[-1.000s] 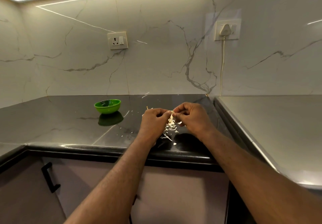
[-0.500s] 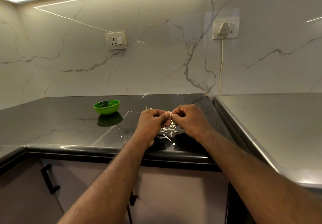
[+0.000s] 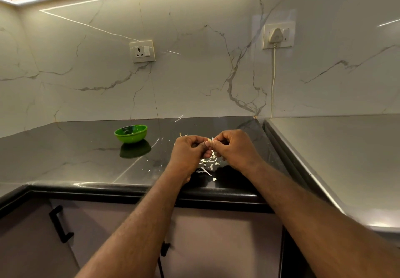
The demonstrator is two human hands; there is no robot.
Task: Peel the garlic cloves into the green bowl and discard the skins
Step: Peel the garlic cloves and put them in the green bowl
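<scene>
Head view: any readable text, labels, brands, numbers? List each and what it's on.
No readable text in this view.
Left wall socket: tiny mark on its switch, too small to read.
Right socket plate behind the white plug: switch marks too small to read.
Green bowl: no label shows.
Garlic clove pinched by left hand and right hand: nothing printed.

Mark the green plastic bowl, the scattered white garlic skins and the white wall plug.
green plastic bowl [image 3: 131, 138], head view, front wall.
white garlic skins [image 3: 211, 160], head view, mid-scatter piece.
white wall plug [image 3: 276, 36], head view, plug body.
</scene>
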